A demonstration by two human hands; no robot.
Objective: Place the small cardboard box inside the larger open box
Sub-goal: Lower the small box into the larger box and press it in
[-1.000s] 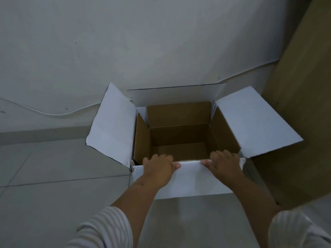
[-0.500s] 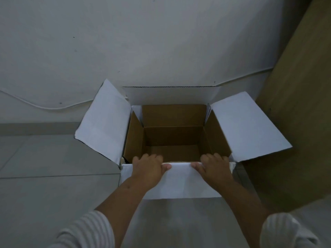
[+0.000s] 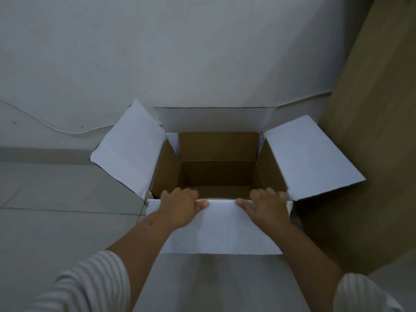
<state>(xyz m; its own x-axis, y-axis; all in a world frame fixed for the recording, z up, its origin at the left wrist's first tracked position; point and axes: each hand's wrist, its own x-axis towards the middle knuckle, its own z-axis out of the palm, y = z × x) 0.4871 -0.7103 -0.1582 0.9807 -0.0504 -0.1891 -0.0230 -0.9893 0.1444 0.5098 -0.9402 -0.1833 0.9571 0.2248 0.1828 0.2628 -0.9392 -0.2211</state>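
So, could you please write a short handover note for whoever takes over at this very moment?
Left hand and right hand: both rest on the near rim of the large open box, fingers curled over the edge, holding nothing else.
The box stands on the floor by the wall, all four flaps folded out; what shows of its inside is empty.
Small cardboard box: not in view.
Done: large box opened.
Left: find the small box, place it inside.

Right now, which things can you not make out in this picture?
- Small cardboard box: nowhere in the head view.
- Near floor of the open box: hidden behind its front wall.
- Fingertips of left hand and right hand: curled over the rim.
- Brown panel: cut off by the right edge.
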